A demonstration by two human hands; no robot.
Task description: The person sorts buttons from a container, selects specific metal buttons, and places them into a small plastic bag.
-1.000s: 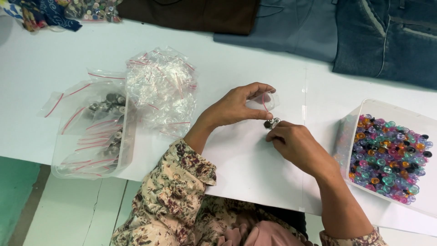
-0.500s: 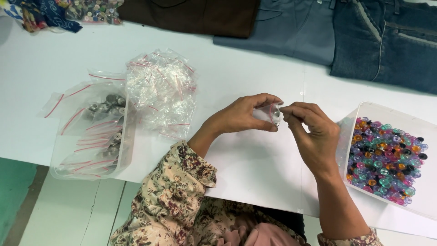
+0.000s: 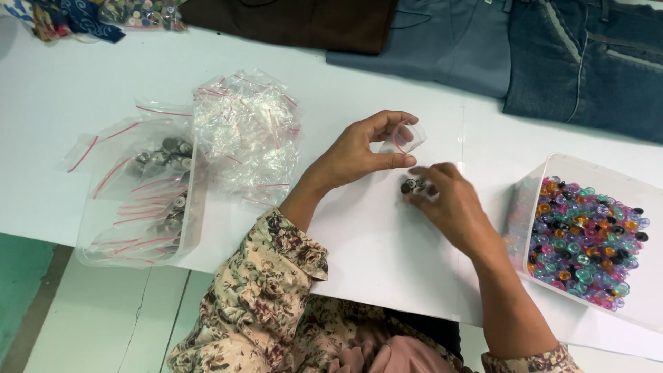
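Two hands work over a white table (image 3: 103, 76), with three folded garments, one brown and two of blue denim, along its far edge and green floor showing at lower left. The left hand (image 3: 356, 153) pinches one small clear zip bag (image 3: 404, 138) between thumb and fingers, just above the right hand (image 3: 449, 204), whose fingertips close on two small dark metal buttons (image 3: 412, 186). One heap of empty zip bags (image 3: 245, 131) sits left, beside one clear tub (image 3: 131, 207) of filled bags. One white tub (image 3: 552, 166) at right holds colourful beads, too many to count.
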